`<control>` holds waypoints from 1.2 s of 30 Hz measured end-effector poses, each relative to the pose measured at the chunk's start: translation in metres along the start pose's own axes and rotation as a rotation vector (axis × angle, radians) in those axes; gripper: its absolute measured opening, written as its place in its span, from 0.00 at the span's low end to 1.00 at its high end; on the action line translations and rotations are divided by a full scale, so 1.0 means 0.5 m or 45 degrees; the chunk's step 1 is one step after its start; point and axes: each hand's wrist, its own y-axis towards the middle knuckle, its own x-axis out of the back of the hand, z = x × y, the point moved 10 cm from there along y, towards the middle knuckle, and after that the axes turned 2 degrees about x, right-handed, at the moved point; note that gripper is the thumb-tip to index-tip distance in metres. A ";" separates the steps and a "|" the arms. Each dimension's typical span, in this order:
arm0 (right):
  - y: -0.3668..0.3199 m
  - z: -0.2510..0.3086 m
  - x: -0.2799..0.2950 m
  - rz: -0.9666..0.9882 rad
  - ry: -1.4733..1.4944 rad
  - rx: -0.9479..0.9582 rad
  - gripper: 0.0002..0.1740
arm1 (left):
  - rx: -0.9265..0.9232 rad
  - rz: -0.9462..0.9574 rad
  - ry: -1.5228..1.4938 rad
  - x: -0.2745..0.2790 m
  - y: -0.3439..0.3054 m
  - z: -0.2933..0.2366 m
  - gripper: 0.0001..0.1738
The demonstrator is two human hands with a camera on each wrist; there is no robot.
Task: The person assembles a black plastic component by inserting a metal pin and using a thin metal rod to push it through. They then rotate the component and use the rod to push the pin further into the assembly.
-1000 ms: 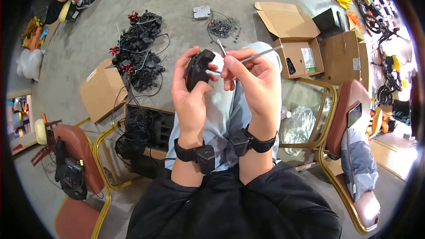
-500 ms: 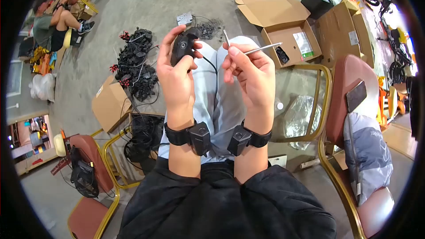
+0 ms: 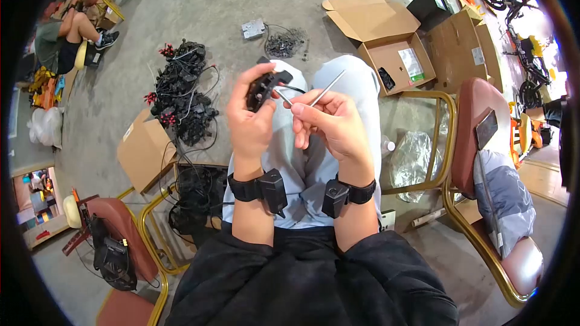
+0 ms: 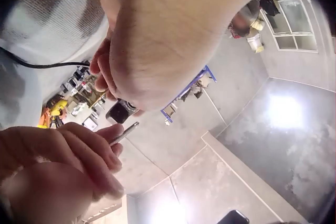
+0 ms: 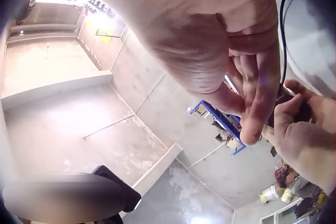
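My left hand (image 3: 251, 124) grips a curved black plastic housing (image 3: 261, 90), fingers round its far side and thumb on its near face. A thin black cable (image 3: 296, 89) runs off it to the right. In my right hand (image 3: 338, 122), thumb and fingertips pinch a metal hex key (image 3: 329, 86); its bend is hidden under the fingers. One arm points up and right, while the short arm's tip comes right up to the housing. The left wrist view shows the metal tip (image 4: 128, 131) beyond the right fingertips. Both hands are above the light trousers (image 3: 302, 163).
A heap of black parts with red connectors (image 3: 181, 93) lies on the floor at left. Ahead sit a silver box (image 3: 254, 29) and small dark pieces (image 3: 284, 44). An open carton (image 3: 396, 60) stands at right. Chairs (image 3: 471, 139) flank both sides; another person sits far left.
The housing has turned in the left hand, hiding its round lens-like face. The right hand has moved closer, swinging the hex key so its short arm now points at the housing.
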 end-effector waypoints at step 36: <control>0.000 -0.034 0.000 -0.064 -0.082 -0.068 0.07 | -0.065 0.142 0.136 0.010 -0.016 -0.016 0.28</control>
